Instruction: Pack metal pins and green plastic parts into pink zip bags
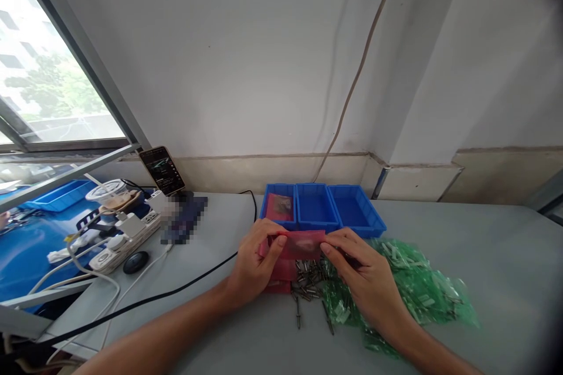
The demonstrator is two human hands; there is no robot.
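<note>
A small red translucent plastic bag [304, 244] is stretched level between my two hands, above the table. My left hand [259, 255] pinches its left end between thumb and fingers. The right end is gripped by the thumb and fingertips of my right hand [352, 252]. Below the bag lies a pile of small metal screw-like parts [310, 275], with a couple lying apart toward me. More red bags [278, 287] lie under my left hand, partly hidden by it. Green plastic bags [422, 287] with parts inside spread beside and beneath my right hand.
Behind my hands stand three joined blue bins [316, 205]; red bags lie in the left one. To the left are a power strip [132, 240], a black mouse [136, 262], a propped phone [162, 170] and a long black cable [185, 286] crossing the table.
</note>
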